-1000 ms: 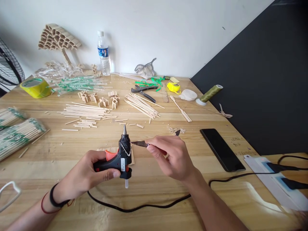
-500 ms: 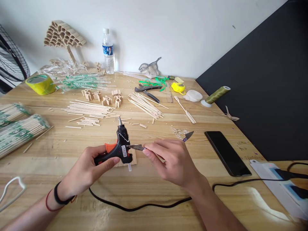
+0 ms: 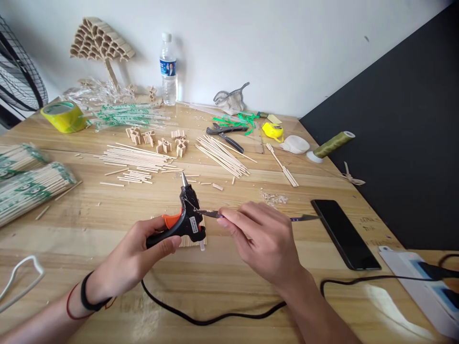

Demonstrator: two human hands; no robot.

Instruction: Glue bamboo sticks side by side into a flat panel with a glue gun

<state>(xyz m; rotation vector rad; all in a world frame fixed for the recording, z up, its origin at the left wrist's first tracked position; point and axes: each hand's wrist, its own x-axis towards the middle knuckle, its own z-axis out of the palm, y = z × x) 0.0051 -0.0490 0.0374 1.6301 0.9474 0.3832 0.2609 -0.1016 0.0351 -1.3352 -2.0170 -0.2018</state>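
Observation:
My left hand (image 3: 141,251) is closed round the handle of a black glue gun (image 3: 184,217) with an orange trigger, its metal nozzle pointing away from me. My right hand (image 3: 265,239) pinches a thin metal tool (image 3: 210,213), a small pair of scissors or tweezers, whose dark tip touches the side of the gun's barrel; its other end (image 3: 304,218) sticks out to the right. Under the gun lies a small mat of glued wooden sticks (image 3: 190,239). The gun's black cord (image 3: 215,317) loops across the wooden table (image 3: 89,224) toward a power strip (image 3: 423,282).
A black phone (image 3: 344,234) lies to the right. Loose wooden sticks (image 3: 136,160), more sticks (image 3: 222,155), small stick pieces (image 3: 161,141), pliers (image 3: 225,134), yellow tape (image 3: 62,116), a water bottle (image 3: 168,69), green thread spool (image 3: 332,145) and bagged sticks (image 3: 28,188) fill the far and left table.
The gun has tilted and shifted slightly, and the tool's tip stays against its barrel. My right hand has turned so the tool's far end points right. My head has moved, shifting the view.

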